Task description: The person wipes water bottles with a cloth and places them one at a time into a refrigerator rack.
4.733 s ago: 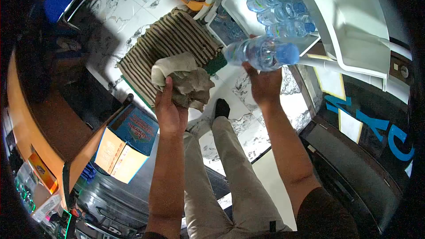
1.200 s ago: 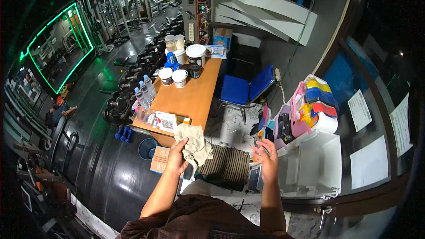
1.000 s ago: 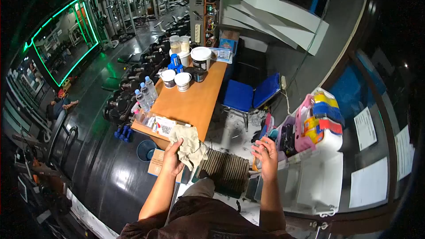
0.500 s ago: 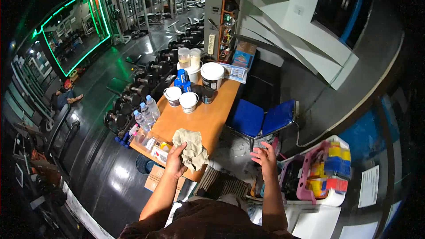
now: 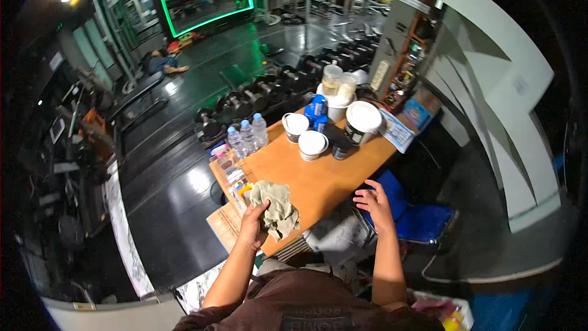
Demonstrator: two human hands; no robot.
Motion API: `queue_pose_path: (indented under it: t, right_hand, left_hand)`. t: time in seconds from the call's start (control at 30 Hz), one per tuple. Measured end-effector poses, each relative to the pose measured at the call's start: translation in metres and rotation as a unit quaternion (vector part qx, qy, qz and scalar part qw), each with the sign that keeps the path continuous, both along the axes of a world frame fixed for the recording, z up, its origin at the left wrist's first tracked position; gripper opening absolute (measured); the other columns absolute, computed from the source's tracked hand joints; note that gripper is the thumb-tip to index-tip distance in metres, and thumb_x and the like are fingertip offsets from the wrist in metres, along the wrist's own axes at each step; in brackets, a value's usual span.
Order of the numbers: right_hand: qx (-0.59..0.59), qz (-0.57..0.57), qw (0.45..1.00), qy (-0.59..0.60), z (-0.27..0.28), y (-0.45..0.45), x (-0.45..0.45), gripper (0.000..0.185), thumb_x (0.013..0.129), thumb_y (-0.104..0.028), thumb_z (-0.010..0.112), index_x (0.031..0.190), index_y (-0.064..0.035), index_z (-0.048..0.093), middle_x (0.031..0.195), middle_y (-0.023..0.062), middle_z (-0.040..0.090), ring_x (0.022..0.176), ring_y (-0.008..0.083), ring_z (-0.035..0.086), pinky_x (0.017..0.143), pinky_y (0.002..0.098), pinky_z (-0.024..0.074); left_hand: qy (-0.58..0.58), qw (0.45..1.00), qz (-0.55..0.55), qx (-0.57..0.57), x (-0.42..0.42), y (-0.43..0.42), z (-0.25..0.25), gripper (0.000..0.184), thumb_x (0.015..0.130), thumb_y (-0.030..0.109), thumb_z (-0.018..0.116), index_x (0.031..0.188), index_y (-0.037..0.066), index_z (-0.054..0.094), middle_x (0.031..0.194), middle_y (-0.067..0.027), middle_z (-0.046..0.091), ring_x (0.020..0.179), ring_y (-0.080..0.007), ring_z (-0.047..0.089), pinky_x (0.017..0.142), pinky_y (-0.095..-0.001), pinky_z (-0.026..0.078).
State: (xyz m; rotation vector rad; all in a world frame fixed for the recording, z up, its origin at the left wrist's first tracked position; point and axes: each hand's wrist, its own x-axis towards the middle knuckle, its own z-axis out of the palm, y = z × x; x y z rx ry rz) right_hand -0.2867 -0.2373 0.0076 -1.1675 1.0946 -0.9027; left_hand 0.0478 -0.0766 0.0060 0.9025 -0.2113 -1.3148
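Note:
My left hand [image 5: 253,225] grips a crumpled beige cloth [image 5: 277,209] over the near left part of the wooden table [image 5: 324,178]. The thumb lies on top of the cloth; the other fingers are partly hidden beneath it. My right hand [image 5: 375,207] is raised beside the table's right edge, fingers apart, with nothing in it. Beyond the hands, two small white tubs [image 5: 313,145] stand next to a dark jar [image 5: 340,147] and blue containers [image 5: 316,110]. A larger white-lidded bucket [image 5: 362,119] is behind them.
Several water bottles [image 5: 247,135] line the table's left edge, near a clear organiser [image 5: 234,175]. A blue chair [image 5: 422,222] stands to the right, a cardboard box [image 5: 224,224] below left. Dumbbells [image 5: 244,103] sit on a rack behind. A person [image 5: 164,63] is on the floor farther off.
The view has swung left, so the table and its tubs appear farther right. The cloth stays in my left hand. My right hand stays raised and apart from the table items.

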Motion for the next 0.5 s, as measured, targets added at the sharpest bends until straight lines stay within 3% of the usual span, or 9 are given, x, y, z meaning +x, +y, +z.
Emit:
queue_pose_path:
  t: [0.27, 0.5]
  right_hand:
    - [0.006, 0.106, 0.994, 0.01, -0.023, -0.087, 0.058, 0.046, 0.107, -0.018, 0.06, 0.15, -0.0096, 0.045, 0.124, 0.0179, 0.069, 0.105, 0.0261, 0.072, 0.088, 0.0385, 0.0598]
    - [-0.008, 0.154, 0.988, 0.002, -0.041, -0.124, 0.125, 0.049, 0.107, -0.019, 0.061, 0.151, -0.0094, 0.042, 0.128, 0.0164, 0.068, 0.111, 0.0255, 0.071, 0.09, 0.0382, 0.0576]
  left_hand:
    - [0.011, 0.984, 0.177, 0.027, -0.003, 0.03, 0.006, 0.037, 0.101, 0.021, 0.067, 0.134, 0.006, 0.06, 0.123, -0.0117, 0.072, 0.11, -0.0285, 0.072, 0.097, -0.0459, 0.058]
    - [0.064, 0.973, 0.221, 0.014, 0.01, 0.028, -0.007, 0.041, 0.104, 0.019, 0.063, 0.141, 0.003, 0.055, 0.133, -0.0144, 0.068, 0.121, -0.0313, 0.068, 0.105, -0.0489, 0.055]
